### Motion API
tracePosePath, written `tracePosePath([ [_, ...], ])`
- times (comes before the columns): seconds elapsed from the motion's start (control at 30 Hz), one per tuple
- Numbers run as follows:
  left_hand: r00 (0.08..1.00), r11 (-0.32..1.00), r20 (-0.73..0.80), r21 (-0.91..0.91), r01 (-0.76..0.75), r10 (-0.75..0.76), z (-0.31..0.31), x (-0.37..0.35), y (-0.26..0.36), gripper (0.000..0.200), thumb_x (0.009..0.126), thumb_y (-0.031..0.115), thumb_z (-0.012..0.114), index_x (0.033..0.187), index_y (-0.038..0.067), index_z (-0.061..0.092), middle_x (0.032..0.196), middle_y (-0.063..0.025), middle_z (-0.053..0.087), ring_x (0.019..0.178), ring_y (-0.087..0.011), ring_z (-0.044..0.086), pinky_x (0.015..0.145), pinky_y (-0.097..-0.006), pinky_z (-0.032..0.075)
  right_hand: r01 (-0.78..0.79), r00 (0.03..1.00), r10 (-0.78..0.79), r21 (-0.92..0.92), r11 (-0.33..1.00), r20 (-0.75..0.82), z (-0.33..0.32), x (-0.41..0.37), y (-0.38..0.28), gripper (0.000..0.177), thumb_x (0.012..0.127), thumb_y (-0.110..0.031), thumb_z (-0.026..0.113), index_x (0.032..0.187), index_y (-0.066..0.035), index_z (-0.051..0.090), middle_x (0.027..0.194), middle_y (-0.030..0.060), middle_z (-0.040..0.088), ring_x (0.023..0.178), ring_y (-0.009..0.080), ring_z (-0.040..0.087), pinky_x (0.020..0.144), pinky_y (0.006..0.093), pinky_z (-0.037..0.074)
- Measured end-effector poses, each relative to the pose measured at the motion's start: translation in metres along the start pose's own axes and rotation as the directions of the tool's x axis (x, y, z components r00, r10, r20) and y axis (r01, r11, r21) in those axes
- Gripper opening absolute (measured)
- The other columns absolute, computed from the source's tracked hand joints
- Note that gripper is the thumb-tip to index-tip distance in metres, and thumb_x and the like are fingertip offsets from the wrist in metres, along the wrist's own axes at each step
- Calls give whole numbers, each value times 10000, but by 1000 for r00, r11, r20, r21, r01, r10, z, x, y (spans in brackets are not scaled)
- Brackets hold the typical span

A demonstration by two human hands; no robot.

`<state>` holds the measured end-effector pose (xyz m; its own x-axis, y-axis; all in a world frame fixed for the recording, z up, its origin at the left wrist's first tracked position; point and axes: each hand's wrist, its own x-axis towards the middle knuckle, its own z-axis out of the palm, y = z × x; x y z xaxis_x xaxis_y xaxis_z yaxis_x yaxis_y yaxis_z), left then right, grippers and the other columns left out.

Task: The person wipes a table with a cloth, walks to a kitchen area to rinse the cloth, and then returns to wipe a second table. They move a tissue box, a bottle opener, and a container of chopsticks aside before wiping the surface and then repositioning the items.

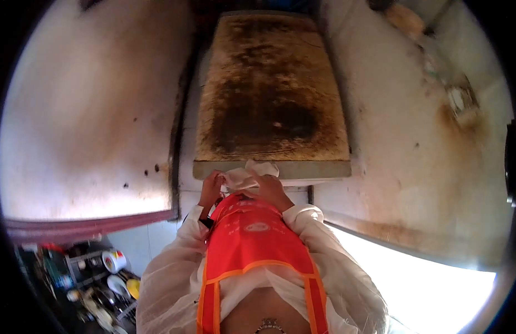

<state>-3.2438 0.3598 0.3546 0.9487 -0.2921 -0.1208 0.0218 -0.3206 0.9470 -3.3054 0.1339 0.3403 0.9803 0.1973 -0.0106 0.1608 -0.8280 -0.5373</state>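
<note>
A pale, crumpled cloth [239, 177] is bunched between my two hands, just in front of my red apron [252, 245]. My left hand [213, 185] has its fingers bent at the cloth's left end. My right hand [268, 187] grips the other side, and part of the cloth sticks up past its fingers. Both hands are close to the pale front edge of a box-like unit [272, 170]. Its broad top surface [274, 83] is yellowish brown with large dark, burnt-looking stains.
Stained pale panels stand on the left [96, 122] and right [391, 139]. A small box-like fitting [464, 103] sits on the right one, with brown stains around it. At lower left, a rack [82, 267] holds several kitchen items, including a white roll [114, 260].
</note>
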Motion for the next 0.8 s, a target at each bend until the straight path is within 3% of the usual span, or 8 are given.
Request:
tracePosePath([
  [0.07, 982, 987, 113, 33, -159, 154, 28, 15, 8, 150, 850, 83, 467, 966, 15, 535, 783, -121, 623, 722, -197, 614, 651, -326, 490, -189, 982, 189, -55, 980, -15, -11, -18, 16, 627, 805, -186, 543, 1375, -199, 283, 953, 146, 619, 898, 318, 582, 814, 419, 440],
  [0.13, 964, 986, 255, 120, -116, 82, 57, 27, 11, 155, 848, 88, 470, 964, 14, 542, 804, -157, 630, 740, -252, 630, 658, -344, 489, -384, 923, 382, -92, 919, -37, -16, -42, 30, 653, 788, -125, 518, 1385, -208, 267, 967, 137, 614, 910, 308, 575, 837, 419, 434],
  [0.2, 898, 897, 393, 298, -327, 197, 81, 34, 17, 159, 850, 110, 481, 955, 10, 548, 836, -188, 622, 766, -310, 620, 660, -355, 488, -538, 831, 504, -108, 836, -238, -7, -69, 44, 726, 727, -47, 488, 1397, -185, 243, 1008, 131, 596, 950, 302, 550, 877, 414, 413],
  [0.33, 914, 774, 376, 529, -347, 152, 101, 50, 19, 195, 859, 203, 472, 885, 23, 543, 769, -221, 608, 725, -406, 590, 616, -470, 462, -599, 723, 542, 3, 801, -429, 0, -105, 39, 684, 733, -6, 493, 1374, -135, 293, 921, 154, 594, 868, 307, 570, 786, 405, 459],
  [0.47, 851, 641, 474, 586, -497, 226, 98, 60, 9, 212, 858, 234, 460, 896, 43, 545, 759, -216, 613, 712, -415, 583, 600, -500, 451, -678, 621, 659, 131, 723, -424, 18, -115, 27, 686, 723, -51, 489, 1372, -81, 268, 1075, 157, 571, 1071, 320, 506, 943, 423, 361],
  [0.6, 806, 729, 580, 500, -467, 118, 91, 77, -25, 189, 863, 207, 458, 926, 53, 547, 759, -198, 622, 704, -392, 597, 584, -473, 458, -707, 532, 746, 275, 651, -400, 50, -147, 9, 623, 716, -42, 476, 1322, -47, 332, 1141, 182, 543, 1085, 328, 497, 955, 422, 346],
  [0.7, 655, 741, 727, 320, -590, 207, 79, 67, 4, 161, 870, 171, 464, 949, 56, 541, 723, -163, 622, 661, -333, 616, 558, -414, 469, -778, 429, 802, 281, 562, -417, 102, -162, -9, 604, 715, -36, 459, 1307, -9, 338, 1128, 193, 546, 1088, 312, 501, 948, 411, 353],
  [0.8, 562, 818, 825, 285, -500, 55, 66, 55, 6, 128, 871, 139, 472, 922, 46, 543, 675, -128, 610, 608, -264, 618, 540, -356, 470, -819, 296, 855, 347, 456, -425, 127, -172, -58, 568, 736, -72, 474, 1288, 7, 368, 1098, 193, 559, 1058, 295, 530, 940, 387, 363],
])
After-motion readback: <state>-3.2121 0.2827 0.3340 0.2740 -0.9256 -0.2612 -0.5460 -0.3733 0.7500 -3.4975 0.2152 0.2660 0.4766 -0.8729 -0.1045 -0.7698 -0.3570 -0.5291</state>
